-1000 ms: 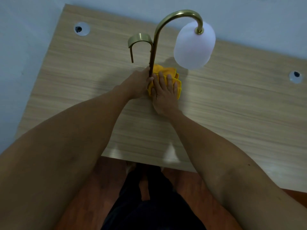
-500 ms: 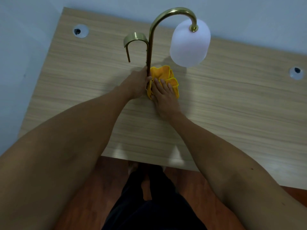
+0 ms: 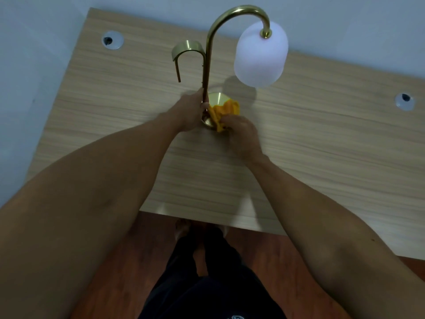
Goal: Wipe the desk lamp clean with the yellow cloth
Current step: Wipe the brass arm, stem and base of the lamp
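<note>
A brass desk lamp (image 3: 208,63) stands on the wooden desk (image 3: 322,143), with a curved stem, a white frosted shade (image 3: 261,55) hanging to the right and a short brass hook arm (image 3: 184,48) to the left. Its round brass base (image 3: 217,100) shows partly. My left hand (image 3: 189,111) grips the stem low down, just above the base. My right hand (image 3: 243,137) holds the bunched yellow cloth (image 3: 224,112) against the front right of the base. The cloth covers part of the base.
Two round cable grommets sit in the desk, one at the back left (image 3: 112,40) and one at the right (image 3: 404,101). A pale wall runs behind the desk. Below the near desk edge are my dark trousers (image 3: 207,284) and the reddish wooden floor.
My right hand has pulled back toward me and to the right, bunching the cloth and uncovering the brass base. My left hand stays on the stem.
</note>
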`<action>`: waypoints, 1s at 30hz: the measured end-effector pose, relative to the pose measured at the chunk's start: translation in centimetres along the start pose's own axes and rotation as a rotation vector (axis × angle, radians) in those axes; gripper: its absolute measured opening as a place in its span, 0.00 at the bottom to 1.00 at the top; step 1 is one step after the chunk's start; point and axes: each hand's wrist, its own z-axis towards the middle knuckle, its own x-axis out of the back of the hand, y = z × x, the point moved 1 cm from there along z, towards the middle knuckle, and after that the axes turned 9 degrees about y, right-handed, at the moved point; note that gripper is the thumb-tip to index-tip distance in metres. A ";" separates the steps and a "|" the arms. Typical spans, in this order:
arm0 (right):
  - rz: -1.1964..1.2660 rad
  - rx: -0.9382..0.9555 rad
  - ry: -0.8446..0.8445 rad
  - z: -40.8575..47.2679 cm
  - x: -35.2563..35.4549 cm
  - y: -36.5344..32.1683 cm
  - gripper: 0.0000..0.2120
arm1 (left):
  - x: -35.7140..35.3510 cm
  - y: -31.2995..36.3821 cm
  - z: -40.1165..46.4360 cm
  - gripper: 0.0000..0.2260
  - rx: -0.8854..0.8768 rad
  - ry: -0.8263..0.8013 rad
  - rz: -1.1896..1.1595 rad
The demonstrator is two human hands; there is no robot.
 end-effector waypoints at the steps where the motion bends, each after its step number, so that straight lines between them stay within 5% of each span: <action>1: 0.045 -0.171 0.083 0.2 0.5 -0.1 0.13 | 0.0 0.0 0.0 0.09 0.004 -0.002 -0.014; 4: 0.086 -0.491 0.280 1.7 1.2 -0.2 0.15 | -0.1 -0.1 0.1 0.11 0.008 -0.003 -0.028; 7: 0.093 -0.378 0.158 2.0 0.0 -1.8 0.13 | -0.2 -0.1 0.1 0.10 0.024 0.009 -0.035; 10: -0.114 -0.218 -0.116 -1.0 -4.0 -2.5 0.22 | -0.1 -0.2 0.1 0.10 -0.011 0.014 -0.009; 14: -0.255 -0.193 -0.130 -3.2 -6.9 -3.5 0.29 | 0.0 -0.3 0.2 0.12 -0.042 0.005 0.052; 19: -0.420 0.099 -0.018 -2.4 -5.3 -1.2 0.22 | 0.2 -0.3 0.3 0.09 -0.056 -0.002 0.069; 23: -0.321 0.317 -0.009 -1.6 -3.1 2.3 0.18 | 0.4 -0.3 0.4 0.07 -0.058 -0.013 0.058; 27: -0.208 0.277 0.002 -1.4 -1.8 3.1 0.13 | 0.4 -0.4 0.5 0.08 -0.061 -0.021 0.049; 30: -0.116 0.023 0.103 -0.6 -1.0 2.6 0.06 | 0.4 -0.3 0.5 0.09 -0.030 -0.044 0.030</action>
